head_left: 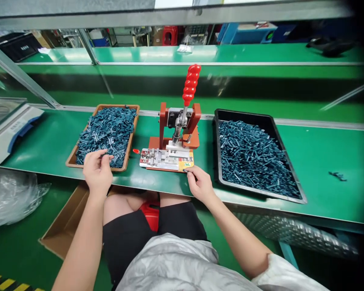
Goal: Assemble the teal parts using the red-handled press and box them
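My left hand [98,171] is over the near edge of a brown tray [69,161], its fingers half curled and a little apart. Small flat blue-green plastic parts [109,129] fill that tray. My right hand [201,185] pinches a small dark plastic part [185,171] by the front right corner of a toggle-clamp press [177,121]. The press has a red ribbed handle [191,85], which stands upright. In front of its orange frame lies a metal fixture [160,157], with a small red-tipped lever at the left end.
To the right, a black tray [217,153] holds a heap of slim dark blue-green parts [255,153]. A few loose pieces [337,176] lie farther right on the green bench [327,149]. At far left stands a weighing scale [12,129]. Below are a cardboard box [63,222] and plastic bags [12,198].
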The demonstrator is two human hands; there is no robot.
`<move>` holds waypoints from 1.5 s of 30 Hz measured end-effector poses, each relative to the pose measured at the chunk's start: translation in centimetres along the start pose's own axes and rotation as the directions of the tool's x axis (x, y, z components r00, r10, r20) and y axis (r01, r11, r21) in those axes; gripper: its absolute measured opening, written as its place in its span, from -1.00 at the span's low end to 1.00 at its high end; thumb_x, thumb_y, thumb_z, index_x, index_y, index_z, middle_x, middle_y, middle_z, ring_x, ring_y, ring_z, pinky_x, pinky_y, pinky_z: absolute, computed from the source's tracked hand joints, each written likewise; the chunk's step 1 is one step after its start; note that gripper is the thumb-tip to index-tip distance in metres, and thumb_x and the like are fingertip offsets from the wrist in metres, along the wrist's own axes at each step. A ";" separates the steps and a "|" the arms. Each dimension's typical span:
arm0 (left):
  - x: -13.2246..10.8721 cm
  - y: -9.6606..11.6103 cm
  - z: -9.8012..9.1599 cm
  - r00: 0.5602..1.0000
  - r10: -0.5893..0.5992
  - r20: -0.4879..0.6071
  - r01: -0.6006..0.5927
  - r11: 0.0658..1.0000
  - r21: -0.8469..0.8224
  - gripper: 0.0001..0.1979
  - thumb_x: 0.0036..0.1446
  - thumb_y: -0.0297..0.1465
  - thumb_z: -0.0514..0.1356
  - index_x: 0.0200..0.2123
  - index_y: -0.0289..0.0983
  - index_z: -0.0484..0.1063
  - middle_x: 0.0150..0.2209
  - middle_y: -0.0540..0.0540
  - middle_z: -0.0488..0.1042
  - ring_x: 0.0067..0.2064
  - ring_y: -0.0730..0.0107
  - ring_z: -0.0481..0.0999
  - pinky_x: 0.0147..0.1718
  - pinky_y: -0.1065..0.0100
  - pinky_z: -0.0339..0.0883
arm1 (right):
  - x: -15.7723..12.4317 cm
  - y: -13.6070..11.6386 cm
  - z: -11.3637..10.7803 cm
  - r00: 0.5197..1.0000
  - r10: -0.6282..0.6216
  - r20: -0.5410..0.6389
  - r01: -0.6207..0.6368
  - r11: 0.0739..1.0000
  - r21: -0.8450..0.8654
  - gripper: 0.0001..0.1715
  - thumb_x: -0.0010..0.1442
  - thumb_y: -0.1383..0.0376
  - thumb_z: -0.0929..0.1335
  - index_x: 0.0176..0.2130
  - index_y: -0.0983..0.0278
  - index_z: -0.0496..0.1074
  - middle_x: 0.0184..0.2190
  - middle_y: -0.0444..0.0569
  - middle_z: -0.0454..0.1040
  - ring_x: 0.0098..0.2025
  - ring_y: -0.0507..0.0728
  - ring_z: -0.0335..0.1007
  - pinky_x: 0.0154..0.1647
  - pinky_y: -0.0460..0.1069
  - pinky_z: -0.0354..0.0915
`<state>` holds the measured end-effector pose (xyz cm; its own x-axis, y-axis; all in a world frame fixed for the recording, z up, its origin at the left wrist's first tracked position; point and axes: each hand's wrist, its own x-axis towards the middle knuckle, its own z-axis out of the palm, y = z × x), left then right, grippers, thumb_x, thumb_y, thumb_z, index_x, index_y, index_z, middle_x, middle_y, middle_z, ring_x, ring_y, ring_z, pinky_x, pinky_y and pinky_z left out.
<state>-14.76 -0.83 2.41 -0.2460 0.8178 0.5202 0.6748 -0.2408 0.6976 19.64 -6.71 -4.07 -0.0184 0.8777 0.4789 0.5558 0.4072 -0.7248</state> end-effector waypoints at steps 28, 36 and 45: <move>-1.7 8.0 13.9 0.785 0.120 0.608 -0.225 0.969 0.100 -0.88 0.17 -0.49 0.21 -0.29 -0.28 0.57 0.02 -0.18 0.57 0.08 0.01 0.44 0.12 -0.01 0.33 | -0.2 1.5 0.4 0.914 0.384 -0.131 -0.333 0.895 0.296 -0.64 0.39 -0.02 0.34 -0.12 0.20 0.48 -0.38 -0.07 0.50 -0.41 0.12 0.49 -0.39 0.02 0.48; -2.1 8.5 13.4 0.742 0.147 0.654 -0.277 0.956 0.100 -0.87 0.20 -0.47 0.20 -0.31 -0.28 0.58 0.10 -0.20 0.53 0.15 -0.05 0.39 0.18 -0.06 0.27 | -0.4 1.1 0.5 0.944 0.297 -0.140 -0.249 0.925 0.286 -0.70 0.38 0.07 0.35 -0.12 0.20 0.57 -0.27 0.00 0.54 -0.38 0.14 0.51 -0.36 0.08 0.51; -2.5 8.9 13.2 0.743 0.195 0.641 -0.345 0.931 0.117 -0.80 0.22 -0.46 0.17 -0.19 -0.26 0.62 0.11 -0.20 0.51 0.15 -0.05 0.38 0.21 -0.07 0.22 | 2.3 1.5 0.6 0.939 0.340 -0.041 -0.316 0.906 0.280 -0.73 0.30 0.09 0.41 -0.15 0.24 0.51 -0.31 -0.01 0.58 -0.28 0.18 0.58 -0.22 0.08 0.55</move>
<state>1.04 1.95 0.79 0.3945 0.8954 0.2064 0.7945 -0.4453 0.4129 19.94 -3.94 -4.36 0.2062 0.9526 0.2236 0.2772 0.1623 -0.9470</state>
